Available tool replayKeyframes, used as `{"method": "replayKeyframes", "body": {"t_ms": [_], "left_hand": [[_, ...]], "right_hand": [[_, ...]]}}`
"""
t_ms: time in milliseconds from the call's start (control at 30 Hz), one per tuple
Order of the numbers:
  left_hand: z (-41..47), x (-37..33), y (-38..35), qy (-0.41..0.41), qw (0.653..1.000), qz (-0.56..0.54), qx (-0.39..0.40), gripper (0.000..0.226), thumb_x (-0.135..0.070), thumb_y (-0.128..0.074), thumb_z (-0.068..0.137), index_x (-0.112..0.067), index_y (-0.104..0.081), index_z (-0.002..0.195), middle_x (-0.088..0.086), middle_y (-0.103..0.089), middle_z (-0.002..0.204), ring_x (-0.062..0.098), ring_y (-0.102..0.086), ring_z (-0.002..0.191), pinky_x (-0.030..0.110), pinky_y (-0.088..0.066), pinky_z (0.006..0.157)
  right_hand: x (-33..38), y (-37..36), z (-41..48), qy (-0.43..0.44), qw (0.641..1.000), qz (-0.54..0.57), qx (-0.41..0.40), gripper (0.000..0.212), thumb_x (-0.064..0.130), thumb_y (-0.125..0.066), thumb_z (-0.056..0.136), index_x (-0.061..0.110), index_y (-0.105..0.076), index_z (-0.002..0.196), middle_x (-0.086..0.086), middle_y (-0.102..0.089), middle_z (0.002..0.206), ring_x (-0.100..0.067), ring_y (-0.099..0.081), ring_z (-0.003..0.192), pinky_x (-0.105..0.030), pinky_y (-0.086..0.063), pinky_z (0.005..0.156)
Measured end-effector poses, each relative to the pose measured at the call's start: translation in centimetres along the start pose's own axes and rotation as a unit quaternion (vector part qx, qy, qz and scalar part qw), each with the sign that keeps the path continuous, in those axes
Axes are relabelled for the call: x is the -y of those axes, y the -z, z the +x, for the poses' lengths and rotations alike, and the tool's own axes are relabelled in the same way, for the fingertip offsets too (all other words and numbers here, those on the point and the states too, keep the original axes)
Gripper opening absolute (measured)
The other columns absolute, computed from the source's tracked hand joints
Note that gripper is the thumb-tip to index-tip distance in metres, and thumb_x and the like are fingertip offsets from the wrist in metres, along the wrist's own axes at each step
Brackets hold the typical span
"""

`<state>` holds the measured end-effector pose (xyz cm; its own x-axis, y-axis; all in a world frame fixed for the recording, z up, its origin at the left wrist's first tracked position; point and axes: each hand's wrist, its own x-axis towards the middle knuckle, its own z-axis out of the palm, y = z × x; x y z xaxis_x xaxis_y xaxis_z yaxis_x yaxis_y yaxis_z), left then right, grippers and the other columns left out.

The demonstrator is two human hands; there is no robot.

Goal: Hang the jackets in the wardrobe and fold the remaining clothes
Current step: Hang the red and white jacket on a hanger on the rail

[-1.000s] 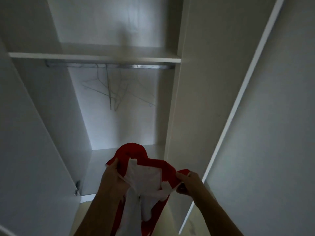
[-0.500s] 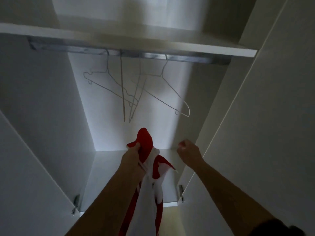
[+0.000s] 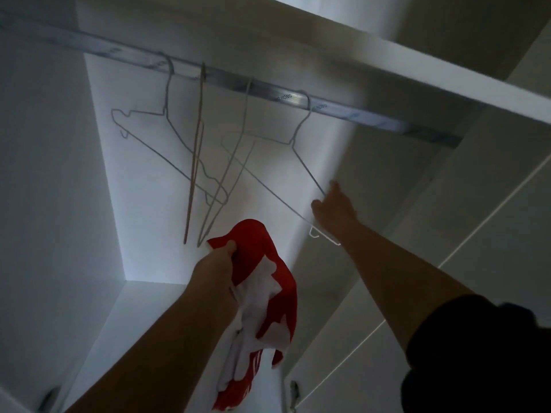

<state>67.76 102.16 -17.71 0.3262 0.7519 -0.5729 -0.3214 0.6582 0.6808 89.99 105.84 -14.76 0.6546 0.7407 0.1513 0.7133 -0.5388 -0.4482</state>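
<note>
Both arms raised; left grip (image 3: 221,261) clenched, right grip (image 3: 334,210) stretched higher.

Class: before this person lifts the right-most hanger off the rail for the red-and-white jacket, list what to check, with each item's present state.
1. Jacket secured: ok. The left hand grips the red-and-white jacket near its top.
2. Grip on the right-most hanger: cannot tell. The right hand is at its lower corner, but whether the fingers have closed is unclear.
3. Hook seated on the rail: ok.
4. Free of the neighbouring hanger: cannot tell. Their wires cross in this view.
5. Hanger bare: ok. Nothing hangs on it.
</note>
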Motion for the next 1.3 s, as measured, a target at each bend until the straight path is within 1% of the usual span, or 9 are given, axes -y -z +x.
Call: {"method": "replayKeyframes", "body": {"t_ms": [133, 233, 333, 533, 667, 833, 1033, 1200, 1300], "left_hand": [[1.6, -1.3, -0.8, -0.003, 1.000, -0.010, 0.005, 0.051, -0.029, -0.048, 0.098, -0.002, -0.040, 0.140, 0.020, -0.053, 0.134, 0.039, -0.049, 0.123, 0.053, -0.036, 0.107], [2.2, -1.4, -0.9, -0.002, 1.000, -0.021, 0.009, 0.049, -0.028, -0.050, 0.097, -0.002, -0.042, 0.138, 0.020, -0.055, 0.131, 0.038, -0.052, 0.120, 0.052, -0.040, 0.104], [2.4, -1.4, -0.8, -0.005, 1.000, -0.029, 0.000, 0.047, -0.027, -0.049, 0.098, -0.002, -0.043, 0.137, 0.020, -0.056, 0.130, 0.038, -0.053, 0.119, 0.051, -0.041, 0.104], [1.8, -2.1, -0.9, -0.006, 1.000, -0.024, -0.009, 0.047, -0.027, -0.052, 0.097, -0.001, -0.046, 0.135, 0.020, -0.057, 0.127, 0.038, -0.055, 0.116, 0.051, -0.043, 0.101], [-0.9, -4.2, -0.8, -0.020, 1.000, -0.005, -0.016, 0.048, -0.028, -0.051, 0.097, -0.003, -0.044, 0.137, 0.019, -0.056, 0.131, 0.037, -0.053, 0.119, 0.053, -0.040, 0.104], [-3.3, -5.8, -1.7, -0.036, 0.999, 0.016, -0.006, 0.048, -0.026, -0.050, 0.097, -0.003, -0.043, 0.138, 0.016, -0.054, 0.134, 0.035, -0.052, 0.122, 0.049, -0.040, 0.106], [-10.8, -8.0, -2.9, -0.045, 0.994, 0.074, 0.059, 0.038, -0.021, -0.051, 0.098, 0.001, -0.049, 0.129, 0.015, -0.061, 0.124, 0.030, -0.059, 0.108, 0.044, -0.047, 0.098], [-16.0, -9.6, -2.4, -0.080, 0.983, 0.131, 0.104, 0.037, -0.020, -0.053, 0.097, 0.000, -0.053, 0.128, 0.015, -0.062, 0.123, 0.029, -0.061, 0.110, 0.041, -0.049, 0.093], [-17.9, -9.8, -1.7, -0.106, 0.972, 0.165, 0.127, 0.037, -0.021, -0.054, 0.096, 0.000, -0.054, 0.126, 0.014, -0.063, 0.122, 0.028, -0.062, 0.107, 0.040, -0.050, 0.093]], "right_hand": [[1.6, -0.9, 3.0, 0.010, 0.994, 0.102, 0.032, 0.051, 0.015, -0.046, 0.088, 0.013, -0.038, 0.139, -0.015, -0.061, 0.123, -0.029, -0.058, 0.110, -0.038, -0.045, 0.099], [3.0, -1.8, 4.1, 0.023, 0.980, 0.193, 0.048, 0.042, 0.014, -0.046, 0.090, 0.013, -0.047, 0.132, -0.011, -0.066, 0.111, -0.019, -0.061, 0.079, -0.033, -0.052, 0.080], [4.3, -2.2, 4.4, 0.058, 0.980, 0.189, -0.016, 0.028, 0.012, -0.042, 0.094, 0.010, -0.060, 0.115, -0.010, -0.065, 0.114, -0.021, -0.058, 0.090, -0.018, -0.035, 0.071], [3.7, -0.4, 3.4, 0.066, 0.976, 0.185, -0.094, 0.031, 0.002, -0.037, 0.090, 0.010, -0.065, 0.100, -0.007, -0.067, 0.104, -0.015, -0.050, 0.083, -0.014, -0.029, 0.062], [1.2, 1.7, -0.8, 0.068, 0.968, 0.201, -0.131, 0.024, 0.002, -0.041, 0.094, 0.007, -0.064, 0.099, -0.007, -0.067, 0.100, -0.019, -0.056, 0.088, -0.016, -0.029, 0.068], [-2.2, 2.1, -7.8, 0.063, 0.965, 0.229, -0.111, 0.016, 0.015, -0.043, 0.101, 0.015, -0.058, 0.096, 0.005, -0.056, 0.069, -0.008, -0.049, 0.059, -0.014, -0.036, 0.052], [-3.6, 6.5, -19.6, 0.010, 0.953, 0.286, -0.098, 0.017, 0.013, -0.040, 0.102, 0.016, -0.057, 0.098, 0.004, -0.048, 0.062, 0.000, -0.039, 0.042, -0.010, -0.030, 0.041], [-3.3, 9.2, -27.9, -0.061, 0.925, 0.363, -0.093, 0.016, 0.020, -0.051, 0.097, 0.015, -0.056, 0.083, 0.002, -0.048, 0.060, -0.004, -0.043, 0.046, -0.019, -0.039, 0.043], [-1.4, 10.8, -28.3, -0.123, 0.917, 0.368, -0.087, 0.031, 0.025, -0.054, 0.096, -0.003, -0.060, 0.083, -0.010, -0.049, 0.064, -0.017, -0.045, 0.054, -0.029, -0.040, 0.054]]}}
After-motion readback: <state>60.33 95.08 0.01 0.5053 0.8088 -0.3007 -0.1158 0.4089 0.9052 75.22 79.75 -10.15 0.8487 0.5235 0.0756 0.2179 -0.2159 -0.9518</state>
